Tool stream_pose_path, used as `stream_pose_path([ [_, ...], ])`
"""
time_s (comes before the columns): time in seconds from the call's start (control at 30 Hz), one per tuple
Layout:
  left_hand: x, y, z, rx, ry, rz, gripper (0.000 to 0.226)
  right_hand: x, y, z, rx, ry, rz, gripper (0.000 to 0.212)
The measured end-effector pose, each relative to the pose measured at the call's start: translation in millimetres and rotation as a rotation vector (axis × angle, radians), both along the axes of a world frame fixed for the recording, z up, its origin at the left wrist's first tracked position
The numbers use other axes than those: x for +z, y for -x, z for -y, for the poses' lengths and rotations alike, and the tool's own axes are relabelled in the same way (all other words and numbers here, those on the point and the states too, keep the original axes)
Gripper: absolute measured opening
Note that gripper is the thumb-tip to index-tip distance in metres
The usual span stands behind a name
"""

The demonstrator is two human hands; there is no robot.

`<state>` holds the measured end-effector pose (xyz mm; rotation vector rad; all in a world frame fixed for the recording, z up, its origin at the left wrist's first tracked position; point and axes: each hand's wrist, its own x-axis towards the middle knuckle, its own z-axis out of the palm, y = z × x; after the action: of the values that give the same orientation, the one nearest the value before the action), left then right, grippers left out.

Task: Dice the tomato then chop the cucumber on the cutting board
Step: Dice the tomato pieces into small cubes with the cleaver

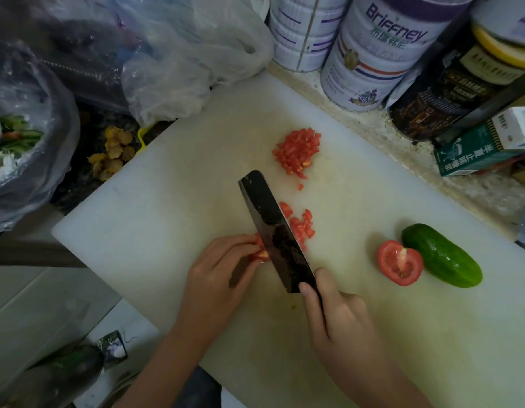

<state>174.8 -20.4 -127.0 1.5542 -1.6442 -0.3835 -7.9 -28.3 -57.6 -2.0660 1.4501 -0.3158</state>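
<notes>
The right hand (340,319) grips a dark broad-bladed cleaver (277,234); the left hand (220,272) pinches a red tomato piece (259,254) against the white plastic cutting board (167,216).

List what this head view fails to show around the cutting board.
All in the head view:
- the tomato piece: mostly covered by fingers of the left hand and the blade of the knife; how much remains is unclear.
- the knife's handle: wrapped inside the right hand.
- the cutting board: its near side is cut off by the bottom and right frame edges.
- the plastic bag: its contents are blurred behind cloudy film.
</notes>
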Motion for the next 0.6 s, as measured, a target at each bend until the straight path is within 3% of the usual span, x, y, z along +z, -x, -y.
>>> stream_pose_path([
  [0.4, -0.2, -1.7, 1.5, -0.017, 0.0, 0.032, 0.017, 1.8, -11.1, -2.1, -0.023, 0.04, -0.055, 0.015],
  [0.6, 1.4, -2.5, 3.4, -0.045, -0.006, 0.077, 0.016, -3.7, -18.2, -12.5, -0.048, 0.175, -0.168, 0.036],
])
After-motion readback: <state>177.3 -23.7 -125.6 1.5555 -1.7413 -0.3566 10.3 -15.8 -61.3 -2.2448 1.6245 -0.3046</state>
